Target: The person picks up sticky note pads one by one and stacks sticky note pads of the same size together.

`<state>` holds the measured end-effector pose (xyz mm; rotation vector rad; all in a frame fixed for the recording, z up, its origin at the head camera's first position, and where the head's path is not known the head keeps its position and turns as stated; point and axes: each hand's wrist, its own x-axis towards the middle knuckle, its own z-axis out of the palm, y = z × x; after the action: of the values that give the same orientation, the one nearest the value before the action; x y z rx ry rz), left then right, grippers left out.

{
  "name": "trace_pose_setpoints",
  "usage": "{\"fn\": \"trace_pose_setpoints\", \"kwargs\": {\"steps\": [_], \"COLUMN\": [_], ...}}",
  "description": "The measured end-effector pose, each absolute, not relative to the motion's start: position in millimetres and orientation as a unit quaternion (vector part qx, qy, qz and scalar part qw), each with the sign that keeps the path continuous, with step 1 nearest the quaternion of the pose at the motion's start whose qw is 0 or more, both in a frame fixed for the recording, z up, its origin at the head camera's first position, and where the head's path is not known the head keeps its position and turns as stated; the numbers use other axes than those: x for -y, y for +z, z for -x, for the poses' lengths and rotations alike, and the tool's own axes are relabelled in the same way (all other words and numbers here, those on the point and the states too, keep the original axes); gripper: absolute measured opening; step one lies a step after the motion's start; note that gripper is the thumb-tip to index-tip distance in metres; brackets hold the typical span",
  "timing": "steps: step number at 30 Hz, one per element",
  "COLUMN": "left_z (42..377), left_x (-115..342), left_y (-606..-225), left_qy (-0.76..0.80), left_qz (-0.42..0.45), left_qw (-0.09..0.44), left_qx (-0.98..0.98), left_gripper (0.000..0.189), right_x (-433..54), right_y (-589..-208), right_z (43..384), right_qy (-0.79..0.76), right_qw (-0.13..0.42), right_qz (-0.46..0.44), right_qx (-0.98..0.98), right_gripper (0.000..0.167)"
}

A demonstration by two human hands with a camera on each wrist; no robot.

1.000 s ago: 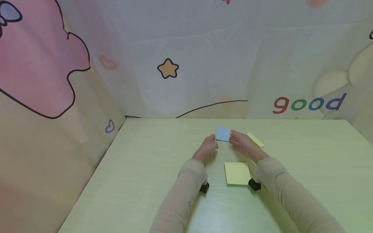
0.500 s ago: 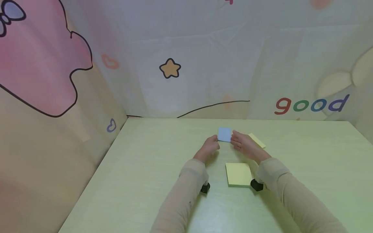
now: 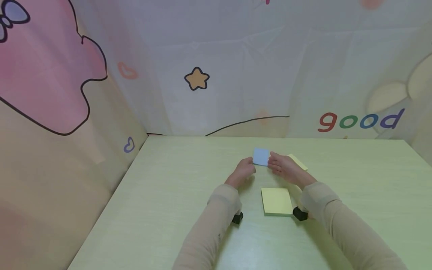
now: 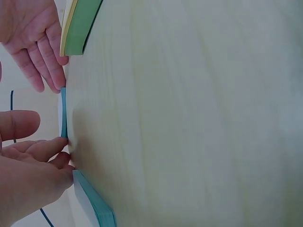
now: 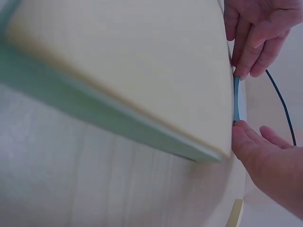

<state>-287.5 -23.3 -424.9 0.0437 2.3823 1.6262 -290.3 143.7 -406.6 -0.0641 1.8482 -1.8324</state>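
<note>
A small blue sticky-note pad (image 3: 261, 156) lies flat near the far side of the table. My left hand (image 3: 241, 172) touches its left edge with the fingertips, thumb held apart in the left wrist view. At the pad's opposite edge rest the extended fingers of my right hand (image 5: 267, 158). A second blue pad (image 4: 91, 201) stands close beside my left hand in the left wrist view; the left arm or hand seems to hide it from the head view. Nearer to me, between the forearms, lies a larger yellow sticky-note pad (image 3: 276, 201).
A narrow pale yellow pad (image 3: 298, 162) lies slanted just beyond my right hand, partly covered by it. Behind the light wooden table (image 3: 162, 195) hangs a printed cloth (image 3: 236, 90). A black wrist camera (image 3: 300, 213) sits close to the yellow pad's right edge.
The blue pad between my hands has shifted very slightly toward me, and both hands have moved with it. The larger yellow pad stays in place. The head view has swung slightly.
</note>
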Motion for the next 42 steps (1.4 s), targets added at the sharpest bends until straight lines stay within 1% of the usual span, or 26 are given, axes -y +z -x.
{"fn": "trace_pose_setpoints", "kwargs": {"steps": [4, 6, 9, 19, 24, 28, 32, 36, 39, 41, 42], "left_z": [286.1, 285.5, 284.0, 281.3, 278.3, 274.9, 271.9, 269.9, 268.7, 267.8, 267.4], "left_x": [22.5, 22.2, 22.2, 23.8, 23.8, 24.1, 24.6, 24.5, 23.9, 23.4, 23.2], "left_y": [-423.8, -423.4, -422.3, -421.2, -419.0, -417.4, -416.6, -417.1, -418.4, -419.5, -420.0], "left_qy": [0.536, 0.530, 0.526, 0.478, 0.449, 0.439, 0.432, 0.418, 0.414, 0.417, 0.421], "left_qz": [-0.016, -0.019, -0.019, -0.022, -0.031, -0.040, -0.050, -0.056, -0.059, -0.058, -0.056], "left_qw": [0.126, 0.128, 0.129, 0.130, 0.131, 0.133, 0.130, 0.122, 0.118, 0.117, 0.117], "left_qx": [-0.835, -0.838, -0.840, -0.869, -0.883, -0.888, -0.891, -0.898, -0.901, -0.899, -0.898], "left_gripper": [0.013, 0.020, 0.024, 0.022, 0.021, 0.015, 0.014, 0.005, 0.016, 0.016, 0.012], "right_x": [-144.5, -144.9, -144.6, -145.6, -146.6, -147.6, -148.1, -147.1, -145.7, -144.9, -144.6], "right_y": [-405.7, -405.6, -405.7, -403.0, -402.1, -401.8, -400.4, -397.8, -396.1, -395.6, -395.3], "right_z": [288.6, 287.9, 287.0, 282.5, 279.2, 275.9, 270.9, 264.9, 260.8, 258.4, 257.1], "right_qy": [-0.679, -0.680, -0.678, -0.669, -0.658, -0.646, -0.641, -0.643, -0.653, -0.659, -0.661], "right_qw": [0.266, 0.265, 0.262, 0.268, 0.268, 0.262, 0.256, 0.250, 0.248, 0.247, 0.245], "right_qz": [0.017, 0.010, 0.003, -0.006, -0.004, -0.002, 0.001, -0.007, -0.025, -0.035, -0.037], "right_qx": [-0.684, -0.684, -0.686, -0.693, -0.704, -0.717, -0.723, -0.724, -0.715, -0.709, -0.708], "right_gripper": [0.071, 0.071, 0.071, 0.071, 0.069, 0.067, 0.065, 0.064, 0.063, 0.062, 0.061]}}
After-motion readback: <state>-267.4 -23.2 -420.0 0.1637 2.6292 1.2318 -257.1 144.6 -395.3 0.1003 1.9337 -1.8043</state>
